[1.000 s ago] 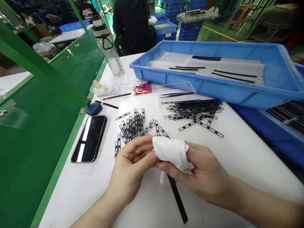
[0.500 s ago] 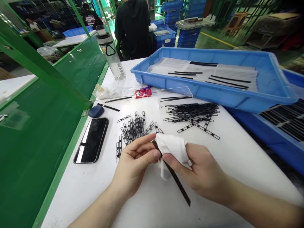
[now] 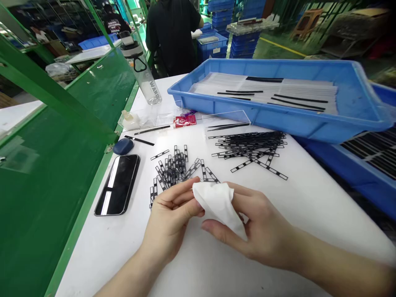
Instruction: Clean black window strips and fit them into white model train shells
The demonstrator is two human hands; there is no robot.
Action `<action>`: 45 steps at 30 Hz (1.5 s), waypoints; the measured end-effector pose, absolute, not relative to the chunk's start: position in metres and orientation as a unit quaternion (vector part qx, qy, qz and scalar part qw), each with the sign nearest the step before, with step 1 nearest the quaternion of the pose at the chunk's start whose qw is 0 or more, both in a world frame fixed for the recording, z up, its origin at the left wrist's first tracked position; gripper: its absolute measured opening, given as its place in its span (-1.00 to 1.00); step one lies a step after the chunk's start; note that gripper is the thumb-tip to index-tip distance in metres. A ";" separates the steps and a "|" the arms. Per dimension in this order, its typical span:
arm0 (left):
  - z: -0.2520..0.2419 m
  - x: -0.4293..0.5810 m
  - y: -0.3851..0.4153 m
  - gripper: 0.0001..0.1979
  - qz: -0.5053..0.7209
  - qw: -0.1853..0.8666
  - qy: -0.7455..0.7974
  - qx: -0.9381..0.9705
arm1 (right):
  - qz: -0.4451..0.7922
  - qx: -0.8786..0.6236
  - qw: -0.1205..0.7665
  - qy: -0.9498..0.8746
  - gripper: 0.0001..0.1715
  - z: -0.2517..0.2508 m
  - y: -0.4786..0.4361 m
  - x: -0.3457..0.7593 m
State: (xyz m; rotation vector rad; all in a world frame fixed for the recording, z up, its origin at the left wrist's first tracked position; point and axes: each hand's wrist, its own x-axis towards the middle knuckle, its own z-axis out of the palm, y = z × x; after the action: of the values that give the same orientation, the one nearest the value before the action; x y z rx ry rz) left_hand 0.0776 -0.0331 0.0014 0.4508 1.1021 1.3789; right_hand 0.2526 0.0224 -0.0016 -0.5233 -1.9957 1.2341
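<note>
My right hand (image 3: 253,227) is closed around a folded white cloth (image 3: 216,204), held over the white table (image 3: 309,206). My left hand (image 3: 173,216) pinches at the cloth's left edge with thumb and fingers. The long black strip seen before is hidden from view now. Just beyond my hands lies a heap of short black-and-white strips (image 3: 175,167). A second pile of longer black strips (image 3: 252,146) lies further right.
A black phone (image 3: 117,184) and a dark blue pod (image 3: 123,146) lie at the left by the green frame (image 3: 55,136). A blue tray (image 3: 278,111) of sheets stands behind, with a clear bottle (image 3: 145,74), a red packet (image 3: 185,120), and a person in black (image 3: 173,33).
The black strip that stuck out below the cloth has gone from sight. The cloth has slid left and covers the spot between my hands.
</note>
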 end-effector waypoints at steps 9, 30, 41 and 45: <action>0.008 0.081 -0.036 -0.66 0.597 0.574 0.533 0.174 | 0.452 -0.163 0.356 -0.801 -0.74 -0.001 0.032 0.259; 0.015 0.060 -0.028 -0.61 0.691 0.478 0.528 0.120 | 0.347 -0.153 0.371 -0.848 -0.75 -0.004 0.036 0.262; 0.025 0.038 -0.021 -0.74 0.757 0.396 0.513 0.083 | 0.348 -0.135 0.369 -0.851 -0.78 -0.009 0.039 0.265; 0.028 0.037 -0.021 -0.72 0.762 0.398 0.505 0.076 | 0.323 -0.135 0.385 -0.854 -0.75 -0.006 0.040 0.265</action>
State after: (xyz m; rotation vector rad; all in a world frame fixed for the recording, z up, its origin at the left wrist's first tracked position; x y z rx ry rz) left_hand 0.0373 -0.0214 0.0280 0.1933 1.2794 1.9303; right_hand 0.2651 0.0400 -0.0063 -0.3438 -2.1752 0.8223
